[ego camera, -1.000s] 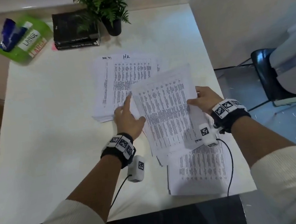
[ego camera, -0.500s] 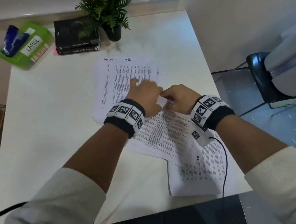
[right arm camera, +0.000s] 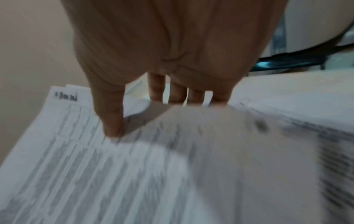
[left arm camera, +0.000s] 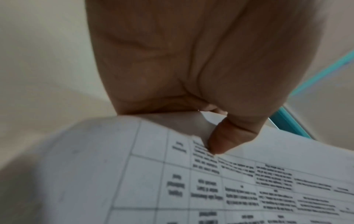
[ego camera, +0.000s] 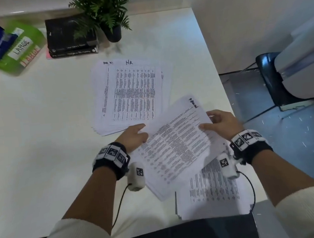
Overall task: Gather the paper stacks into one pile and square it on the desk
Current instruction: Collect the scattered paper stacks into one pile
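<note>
Both hands hold a tilted stack of printed sheets (ego camera: 176, 145) above the white desk (ego camera: 38, 130). My left hand (ego camera: 134, 136) pinches its left edge, thumb on top; the left wrist view shows that thumb pressing the printed table (left arm camera: 239, 189). My right hand (ego camera: 219, 122) grips the right edge, thumb on top and fingers underneath, as the right wrist view shows on the blurred stack (right arm camera: 114, 166). A larger pile marked "HR" (ego camera: 129, 94) lies flat farther back. A third stack (ego camera: 211, 194) lies at the desk's near right corner, partly under the held sheets.
At the back stand a potted plant (ego camera: 107, 12), two black books (ego camera: 70, 39) and a green glove box labelled LARGE (ego camera: 13, 48). A white wall (ego camera: 247, 14) borders the desk on the right, with a dark chair (ego camera: 271, 81) beyond. Cables trail from both wrists.
Half a second ago both hands were forward over the HR pile's near edge. They have drawn back toward me and now hold the middle stack up, turned clockwise.
</note>
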